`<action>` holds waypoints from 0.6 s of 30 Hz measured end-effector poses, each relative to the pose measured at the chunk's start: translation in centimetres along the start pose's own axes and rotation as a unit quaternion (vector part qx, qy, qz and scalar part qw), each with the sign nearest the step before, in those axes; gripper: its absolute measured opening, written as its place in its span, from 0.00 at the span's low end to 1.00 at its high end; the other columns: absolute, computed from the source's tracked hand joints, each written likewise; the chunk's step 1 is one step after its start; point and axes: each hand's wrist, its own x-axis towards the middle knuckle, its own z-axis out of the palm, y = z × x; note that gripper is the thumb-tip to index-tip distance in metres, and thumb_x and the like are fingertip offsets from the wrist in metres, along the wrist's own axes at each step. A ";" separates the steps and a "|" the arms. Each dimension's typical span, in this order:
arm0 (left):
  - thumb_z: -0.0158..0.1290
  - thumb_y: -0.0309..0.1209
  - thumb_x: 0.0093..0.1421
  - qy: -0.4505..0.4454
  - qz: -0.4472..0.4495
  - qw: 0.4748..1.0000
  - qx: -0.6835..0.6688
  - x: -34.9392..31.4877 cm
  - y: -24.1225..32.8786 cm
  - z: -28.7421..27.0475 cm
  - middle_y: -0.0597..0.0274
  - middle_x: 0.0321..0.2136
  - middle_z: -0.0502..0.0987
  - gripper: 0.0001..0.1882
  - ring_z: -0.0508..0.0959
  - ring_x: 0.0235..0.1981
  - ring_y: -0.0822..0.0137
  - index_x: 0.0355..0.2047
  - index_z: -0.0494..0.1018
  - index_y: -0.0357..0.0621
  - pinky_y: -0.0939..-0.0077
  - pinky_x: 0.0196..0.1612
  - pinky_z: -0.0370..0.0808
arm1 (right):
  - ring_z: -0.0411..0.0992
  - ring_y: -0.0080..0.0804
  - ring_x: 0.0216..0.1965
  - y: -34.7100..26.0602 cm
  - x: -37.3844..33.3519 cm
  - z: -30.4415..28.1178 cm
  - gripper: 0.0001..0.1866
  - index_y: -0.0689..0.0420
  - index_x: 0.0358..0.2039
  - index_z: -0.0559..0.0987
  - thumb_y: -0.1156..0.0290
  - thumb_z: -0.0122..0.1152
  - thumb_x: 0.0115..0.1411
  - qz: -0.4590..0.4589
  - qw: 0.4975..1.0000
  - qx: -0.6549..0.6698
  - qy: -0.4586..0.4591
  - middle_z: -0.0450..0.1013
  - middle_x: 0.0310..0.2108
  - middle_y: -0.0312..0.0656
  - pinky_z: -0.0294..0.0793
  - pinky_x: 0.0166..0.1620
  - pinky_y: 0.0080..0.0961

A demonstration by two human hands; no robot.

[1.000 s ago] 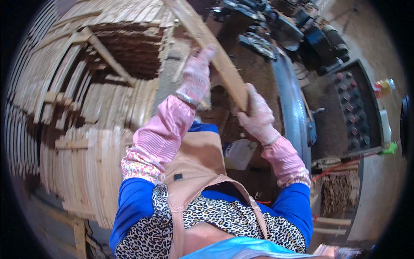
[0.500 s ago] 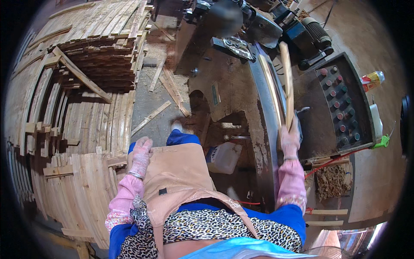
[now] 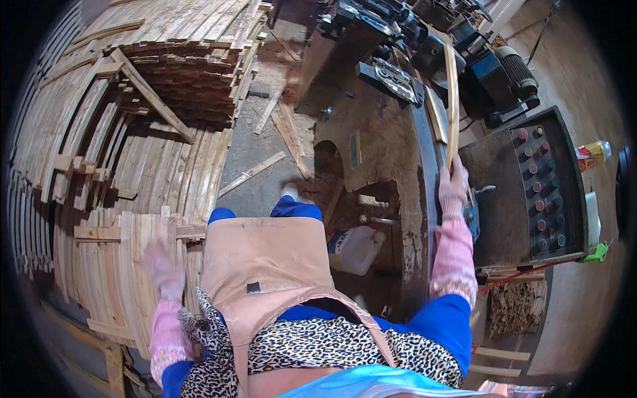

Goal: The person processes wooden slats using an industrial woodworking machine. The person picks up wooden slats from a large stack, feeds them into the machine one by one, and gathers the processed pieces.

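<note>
My right hand [image 3: 454,184], in a pale work glove, is closed around the near end of a long wooden strip [image 3: 452,99]. The strip points away from me over the metal bed [image 3: 424,159] of a woodworking machine. A second wooden strip [image 3: 436,116] lies on that bed, just left of the held one, its far end at the machine head. My left hand [image 3: 164,270], also gloved, is over the near stack of wooden strips [image 3: 126,265] at my left. Motion smears its fingers, and whether it touches the wood cannot be made out.
Tall piles of wooden strips [image 3: 159,33] fill the left side. Loose offcuts [image 3: 255,172] lie on the floor ahead. A button panel [image 3: 537,186] stands right of the bed, with a motor [image 3: 514,69] beyond it. A whitish plastic jug [image 3: 358,249] sits beneath the machine.
My left hand has swung left from beside my lap to over the stack. My right hand has moved forward with its strip. The strip on the bed has slid farther toward the machine head.
</note>
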 end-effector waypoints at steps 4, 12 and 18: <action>0.57 0.44 0.56 -0.125 -0.056 0.991 -0.013 -3.7 -1.9 0.2 0.48 0.74 0.44 0.51 0.41 0.75 0.48 0.74 0.45 0.43 0.46 0.74 0.37 | 0.71 0.49 0.56 2.0 -11.6 -8.9 0.26 0.51 0.62 0.72 0.63 0.61 0.63 0.034 0.995 -0.010 -0.098 0.73 0.54 0.50 0.70 0.60 0.40; 0.54 0.41 0.58 -0.149 -0.069 0.986 0.006 -3.4 -0.4 -0.1 0.43 0.74 0.42 0.48 0.41 0.75 0.48 0.73 0.44 0.39 0.51 0.75 0.40 | 0.73 0.48 0.53 1.8 -11.7 -8.8 0.19 0.56 0.50 0.81 0.69 0.66 0.58 0.023 1.000 -0.002 -0.003 0.77 0.49 0.51 0.72 0.58 0.40; 0.56 0.34 0.57 -0.063 -0.078 0.968 -0.230 -1.2 -3.3 -0.5 0.36 0.64 0.65 0.44 0.66 0.65 0.43 0.71 0.51 0.34 0.62 0.69 0.61 | 0.78 0.51 0.39 -0.8 -0.7 -2.9 0.13 0.51 0.43 0.84 0.64 0.66 0.59 -0.076 0.997 0.005 -0.025 0.79 0.36 0.50 0.76 0.46 0.42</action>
